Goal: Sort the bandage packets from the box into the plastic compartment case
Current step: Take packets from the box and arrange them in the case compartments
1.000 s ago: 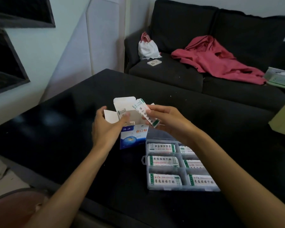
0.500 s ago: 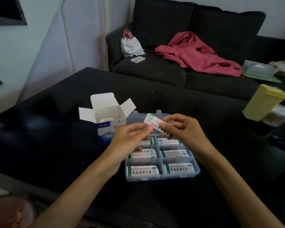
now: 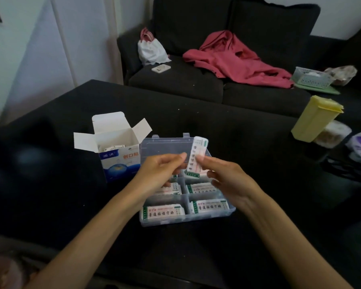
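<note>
Left hand [image 3: 161, 174] and right hand [image 3: 227, 180] pinching upright bandage packet [image 3: 195, 157] above plastic case [image 3: 175, 221], open box [image 3: 118, 151] beside

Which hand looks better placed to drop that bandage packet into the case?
Probably the right hand: it pinches the bandage packet directly above the case. The left hand only touches the packet's edge.

White, green and blue on a black desk [image 3: 248, 130]

My packet [image 3: 196, 157] is white with green ends and dark print; the box [image 3: 121, 159] is white above, blue below, red-lettered; the case [image 3: 165, 147] is clear plastic; the tub [image 3: 315, 119] beside them is pale yellow.
</note>
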A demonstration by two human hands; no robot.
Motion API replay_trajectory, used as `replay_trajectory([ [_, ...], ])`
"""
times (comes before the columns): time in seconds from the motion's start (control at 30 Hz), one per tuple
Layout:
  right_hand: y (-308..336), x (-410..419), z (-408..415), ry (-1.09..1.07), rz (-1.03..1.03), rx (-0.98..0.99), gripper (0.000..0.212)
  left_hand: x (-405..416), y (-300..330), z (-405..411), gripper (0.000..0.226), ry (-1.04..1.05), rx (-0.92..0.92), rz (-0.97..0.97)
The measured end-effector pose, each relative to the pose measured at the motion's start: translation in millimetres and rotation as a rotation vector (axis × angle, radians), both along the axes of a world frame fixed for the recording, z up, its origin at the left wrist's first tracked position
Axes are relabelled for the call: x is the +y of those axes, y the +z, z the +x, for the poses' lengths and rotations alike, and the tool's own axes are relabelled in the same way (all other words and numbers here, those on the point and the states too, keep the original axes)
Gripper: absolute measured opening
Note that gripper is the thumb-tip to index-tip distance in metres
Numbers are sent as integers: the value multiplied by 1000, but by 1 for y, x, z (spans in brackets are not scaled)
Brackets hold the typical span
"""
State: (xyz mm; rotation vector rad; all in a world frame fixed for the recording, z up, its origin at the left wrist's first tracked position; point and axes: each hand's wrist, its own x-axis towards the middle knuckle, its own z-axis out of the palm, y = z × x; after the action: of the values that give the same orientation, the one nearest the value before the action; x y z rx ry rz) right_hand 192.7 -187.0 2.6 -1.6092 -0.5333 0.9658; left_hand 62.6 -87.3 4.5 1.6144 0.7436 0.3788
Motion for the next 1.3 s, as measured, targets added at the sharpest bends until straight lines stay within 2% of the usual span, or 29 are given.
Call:
replay_trajectory([
  [0.07,-4,0,-1,-58,36,154,27,-2,-3,3,13,-57,42,7],
  [0.17,-6,-5,-2,-38,66,215,25,-1,-6,4,16,-77,44,32],
  [0.3,4,-19,15,69,24,-63,23,2,-9,3,21,-212,123,202],
  [0.4,13,-34,34,273,-90,-385,24,-4,-21,5,24,-315,273,413],
  [0.47,10,-43,41,405,-187,-543,18,-11,-27,8,26,-357,301,493],
  [0.67,-8,-50,45,450,-239,-673,17,-21,-33,10,11,-300,295,687],
  [0.9,-13,-47,44,547,-368,-1040,14,-21,-31,5,20,-314,340,900],
  [1.0,-14,-45,43,534,-407,-1096,18,-24,-29,6,26,-320,357,932],
  [1.17,-15,-44,42,563,-501,-1092,25,-26,-29,5,27,-355,360,966],
  [1.3,-7,-41,41,578,-497,-1066,25,-24,-29,5,26,-369,380,944],
])
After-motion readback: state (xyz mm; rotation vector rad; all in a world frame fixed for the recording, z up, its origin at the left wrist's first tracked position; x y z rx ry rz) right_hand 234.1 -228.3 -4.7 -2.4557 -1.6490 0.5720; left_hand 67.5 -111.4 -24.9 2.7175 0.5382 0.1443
